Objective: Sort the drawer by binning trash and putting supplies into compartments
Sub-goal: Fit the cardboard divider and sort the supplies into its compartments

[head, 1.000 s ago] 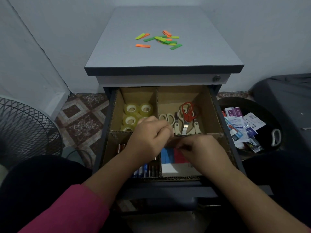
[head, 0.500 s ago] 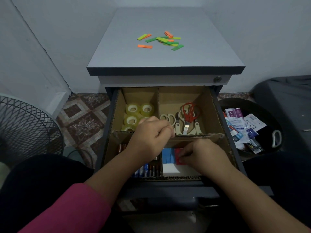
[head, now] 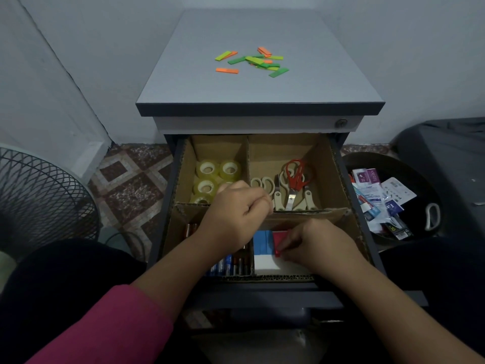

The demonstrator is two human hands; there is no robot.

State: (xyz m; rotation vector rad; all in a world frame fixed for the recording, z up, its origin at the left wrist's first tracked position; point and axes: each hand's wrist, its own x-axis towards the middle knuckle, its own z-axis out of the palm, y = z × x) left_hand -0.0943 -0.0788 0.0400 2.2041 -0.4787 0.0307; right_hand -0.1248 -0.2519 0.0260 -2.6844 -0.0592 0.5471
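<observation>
Fingertips (head: 284,254) of the right hand (head: 319,244) are down in the near-right compartment, pinched on the edge of a red pad (head: 278,239). Just left of those fingers lies a blue pad (head: 262,241) touching the red one, and right below them a white pad (head: 265,265) sits against the drawer's front wall. Over to the left hand (head: 236,215) now: fingers curled tight into a fist, knuckles over the cardboard divider (head: 301,215); whether anything is held inside that fist, I cannot tell. Beneath and behind that wrist, batteries (head: 227,266) lie packed in the near-left compartment. Beyond the left knuckles, rolls of clear tape (head: 207,170) sit in the far-left compartment, one partly hidden by the hand. Just right of the curled fingers, across the divider, scissors (head: 294,185) lie together, beige handles with a red-handled pair on top. All of it sits in the open drawer (head: 338,164) of a grey cabinet (head: 259,95). Well beyond both hands, on the cabinet top, green and orange strips (head: 252,61) lie scattered in a loose pile. Far right of the right hand, on the floor, a dark bin (head: 393,164) holds wrappers (head: 378,198) and torn packaging. Far left of the left arm stands a wire-mesh basket (head: 39,195). A pink sleeve (head: 105,327) covers the left forearm.
</observation>
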